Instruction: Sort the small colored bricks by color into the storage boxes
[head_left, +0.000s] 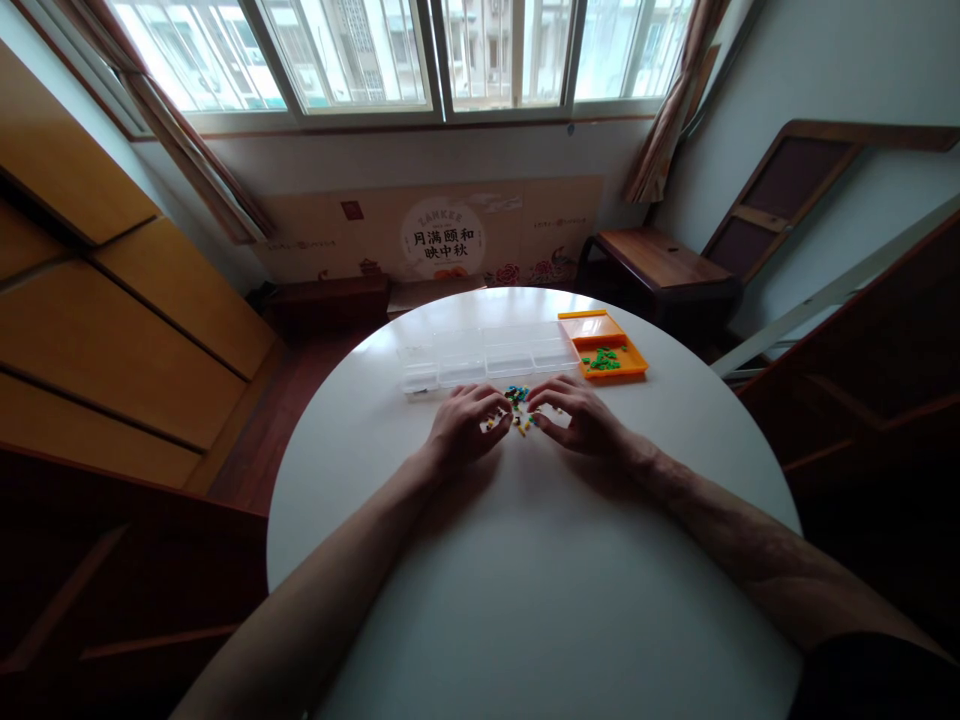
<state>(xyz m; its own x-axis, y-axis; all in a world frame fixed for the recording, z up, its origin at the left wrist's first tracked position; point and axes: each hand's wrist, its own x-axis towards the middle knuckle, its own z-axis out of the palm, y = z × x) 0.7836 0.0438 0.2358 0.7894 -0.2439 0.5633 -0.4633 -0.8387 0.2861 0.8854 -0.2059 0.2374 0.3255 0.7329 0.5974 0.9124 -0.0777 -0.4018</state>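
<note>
Little beads (517,408) in many colors lie in a small heap on the round white table (525,560), just in front of a clear plastic box (487,358) with many small rooms. Both hands rest on the table with the heap between them. Left hand (465,425) is curled, and its fingertips touch the beads on its side. Right hand (577,415) is curled too, with its fingertips at the other edge of the heap. I cannot tell if either hand is pinching a bead, because they are too tiny to see well. An orange tray (604,345) with green bits (602,359) in it sits beside the clear box, on the right. I think the beads are very light, hard and smooth, so they may roll or slip away. It seems best to pick one at a time, between thumb tip and first finger
</note>
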